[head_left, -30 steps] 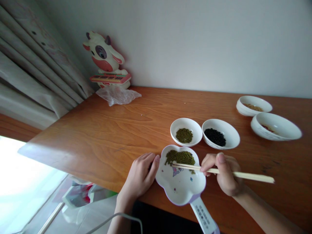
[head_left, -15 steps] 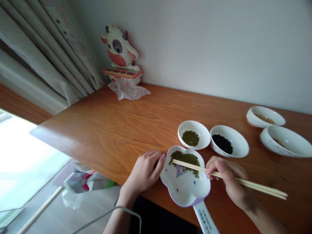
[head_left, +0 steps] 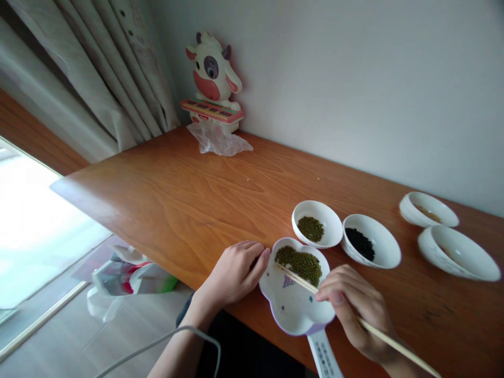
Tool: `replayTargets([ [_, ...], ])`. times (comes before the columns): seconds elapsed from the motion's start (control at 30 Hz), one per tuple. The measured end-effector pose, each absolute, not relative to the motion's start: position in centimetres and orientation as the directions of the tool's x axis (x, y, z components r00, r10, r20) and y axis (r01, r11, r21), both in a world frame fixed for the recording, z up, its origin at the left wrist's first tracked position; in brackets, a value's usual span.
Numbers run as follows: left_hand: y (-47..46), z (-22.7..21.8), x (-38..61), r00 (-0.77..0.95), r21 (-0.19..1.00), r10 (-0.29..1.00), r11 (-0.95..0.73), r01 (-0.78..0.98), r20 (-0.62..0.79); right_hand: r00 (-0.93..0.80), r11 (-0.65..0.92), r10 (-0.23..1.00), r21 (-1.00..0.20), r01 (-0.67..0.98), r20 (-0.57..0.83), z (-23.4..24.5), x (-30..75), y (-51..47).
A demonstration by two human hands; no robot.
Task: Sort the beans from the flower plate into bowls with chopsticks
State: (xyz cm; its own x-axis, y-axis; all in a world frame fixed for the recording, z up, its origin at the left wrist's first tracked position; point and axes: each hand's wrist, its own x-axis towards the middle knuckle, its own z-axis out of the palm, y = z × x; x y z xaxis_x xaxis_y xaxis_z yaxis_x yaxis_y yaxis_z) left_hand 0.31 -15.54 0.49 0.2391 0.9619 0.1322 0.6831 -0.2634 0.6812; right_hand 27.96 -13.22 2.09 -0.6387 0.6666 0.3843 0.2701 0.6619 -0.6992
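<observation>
A white flower-shaped scoop (head_left: 289, 320) with a purple rim sits at the table's front edge, its handle pointing toward me. Green mung beans (head_left: 300, 264) lie heaped in its far part. My left hand (head_left: 238, 270) rests on the table with curled fingers, its thumb and fingertips closed at the scoop's left rim. Held in my right hand (head_left: 356, 310), a pair of wooden chopsticks (head_left: 295, 276) reaches into the scoop, tips at the beans' left edge. Just beyond stand a white bowl (head_left: 334, 231) of mung beans and another bowl (head_left: 388, 252) of black beans.
Two more white bowls stand at the right, a far one (head_left: 443, 212) and a nearer one (head_left: 478, 262), with light-coloured contents. A cow toy piano (head_left: 214, 84) leans at the back wall, a plastic bag (head_left: 224, 143) before it. A grey cable (head_left: 157, 338) crosses my left forearm.
The chopsticks and my right hand have moved over the scoop's right side, and the chopsticks tilt more steeply. The mung beans are bunched farther up. The whole view has turned slightly.
</observation>
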Motion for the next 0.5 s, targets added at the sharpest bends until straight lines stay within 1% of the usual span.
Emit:
replayTargets([
  [0.07, -15.5, 0.5, 0.3, 0.236, 0.679, 0.963, -0.262, 0.685, 0.133, -0.603, 0.643, 0.696, -0.713, 0.28, 0.391, 2.0, 28.2, -13.1],
  [0.17, -15.5, 0.5, 0.3, 0.234, 0.677, 0.963, -0.26, 0.689, 0.131, -0.574, 0.557, 0.744, -0.792, 0.251, 0.342, 2.0, 28.4, -13.2],
  [0.23, -15.5, 0.5, 0.3, 0.232, 0.676, 0.964, -0.258, 0.69, 0.131, -0.596, 0.526, 0.74, -0.82, 0.226, 0.31, 2.1, 28.4, -13.3],
  [0.4, -15.6, 0.5, 0.3, 0.233, 0.67, 0.964, -0.259, 0.695, 0.131, -0.673, 0.529, 0.697, -0.81, 0.252, 0.246, 2.8, 28.1, -13.5],
  [0.5, -15.6, 0.4, 0.3, 0.234, 0.667, 0.964, -0.258, 0.699, 0.128, -0.677, 0.422, 0.713, -0.883, 0.206, 0.183, 3.4, 28.6, -13.2],
])
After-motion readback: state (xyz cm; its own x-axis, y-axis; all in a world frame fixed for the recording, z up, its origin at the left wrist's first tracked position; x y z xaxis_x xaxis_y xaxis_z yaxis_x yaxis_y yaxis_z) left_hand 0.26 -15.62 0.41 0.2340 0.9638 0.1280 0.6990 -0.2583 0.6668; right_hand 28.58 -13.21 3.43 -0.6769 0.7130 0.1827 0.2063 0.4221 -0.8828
